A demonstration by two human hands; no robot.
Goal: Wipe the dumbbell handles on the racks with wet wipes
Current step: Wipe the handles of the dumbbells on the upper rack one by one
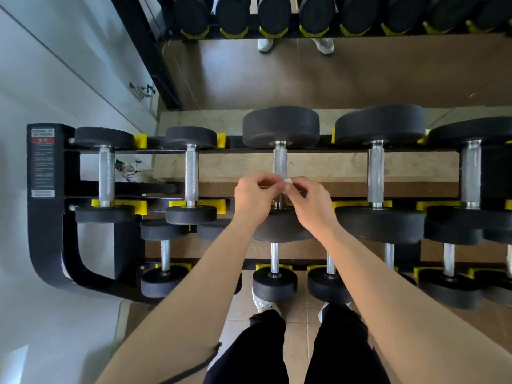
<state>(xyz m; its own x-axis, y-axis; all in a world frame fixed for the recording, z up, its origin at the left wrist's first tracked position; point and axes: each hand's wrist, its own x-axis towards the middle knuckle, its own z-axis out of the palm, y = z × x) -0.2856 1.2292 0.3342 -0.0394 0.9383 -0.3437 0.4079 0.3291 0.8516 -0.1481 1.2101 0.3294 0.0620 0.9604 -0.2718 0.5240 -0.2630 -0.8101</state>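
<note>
A black rack (50, 217) holds rows of black dumbbells with silver knurled handles. Over the third dumbbell's handle (279, 162) on the top row, both my hands meet. My left hand (253, 196) and my right hand (310, 202) each pinch a small white wet wipe (288, 181) between fingertips, just above the lower part of that handle. Most of the wipe is hidden by my fingers. Two smaller dumbbell handles (106, 176) (191, 176) lie to the left, and larger ones (376, 173) (471, 176) to the right.
A lower tier carries smaller dumbbells (274, 281) near my legs and shoes. A mirror (360, 73) behind the rack reflects dumbbells and feet. A white wall (41, 79) runs along the left. Yellow cradles (210, 203) separate the weights.
</note>
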